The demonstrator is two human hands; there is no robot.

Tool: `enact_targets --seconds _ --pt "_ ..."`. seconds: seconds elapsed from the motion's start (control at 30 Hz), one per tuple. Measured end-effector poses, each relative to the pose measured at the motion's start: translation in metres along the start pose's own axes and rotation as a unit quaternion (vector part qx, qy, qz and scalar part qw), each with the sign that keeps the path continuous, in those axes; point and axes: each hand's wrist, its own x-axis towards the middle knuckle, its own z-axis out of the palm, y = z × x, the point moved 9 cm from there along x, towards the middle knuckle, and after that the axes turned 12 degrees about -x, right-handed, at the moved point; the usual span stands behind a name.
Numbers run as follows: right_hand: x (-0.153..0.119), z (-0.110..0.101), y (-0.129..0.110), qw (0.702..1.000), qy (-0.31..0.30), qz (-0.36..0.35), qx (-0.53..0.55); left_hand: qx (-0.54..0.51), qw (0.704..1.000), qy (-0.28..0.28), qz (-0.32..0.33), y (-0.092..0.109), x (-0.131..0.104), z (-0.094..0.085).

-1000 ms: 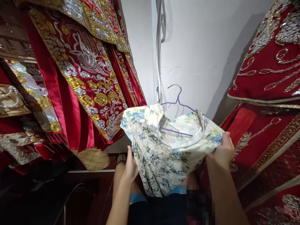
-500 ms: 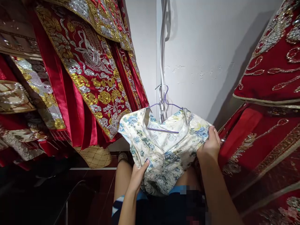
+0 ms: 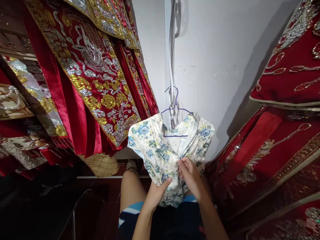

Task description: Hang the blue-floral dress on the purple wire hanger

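Note:
A white garment (image 3: pixel 155 143) with blue and yellow flowers hangs from a thin purple hanger (image 3: pixel 176 107) in the middle of the view. Its V-shaped neckline faces me, and the hanger's lower bar shows inside the neck. My left hand (image 3: pixel 157 195) holds the lower left part of the cloth, thumb on top and the other fingers hidden behind it. At the bottom of the V, my right hand (image 3: pixel 188 171) pinches the front of the garment between thumb and fingers.
Red garments with gold and silver embroidery (image 3: pixel 100 83) hang at the left. Beaded red garments (image 3: pixel 282 133) hang at the right. Behind the hanger, a white strap (image 3: pixel 171 50) runs down the pale wall (image 3: pixel 212 40). My legs are below.
My right hand has left the garment's right shoulder and moved left and down to the neckline's point. My left hand has shifted slightly right. The right shoulder now hangs loose.

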Motion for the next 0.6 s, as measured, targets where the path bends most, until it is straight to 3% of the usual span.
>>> enact_targets --seconds 0.1,0.3,0.43,0.53,0.6 --pt "-0.002 0.005 -0.009 0.997 -0.021 -0.014 -0.069 0.020 1.000 -0.012 -0.007 0.007 -0.002 -0.005" --pt "-0.002 0.001 -0.005 0.990 0.033 -0.014 -0.136 0.046 0.998 -0.033 -0.004 0.010 -0.004 0.002" --pt "0.001 0.000 -0.007 0.988 0.022 -0.025 -0.154 0.041 0.999 -0.033 -0.002 0.006 -0.003 0.005" --pt "-0.002 -0.002 -0.007 0.995 -0.014 -0.005 -0.101 0.024 1.000 0.000 0.005 0.001 0.002 -0.004" --pt "-0.006 -0.008 -0.007 0.997 -0.019 0.008 -0.073 0.023 0.998 0.058 0.028 0.000 0.006 -0.016"
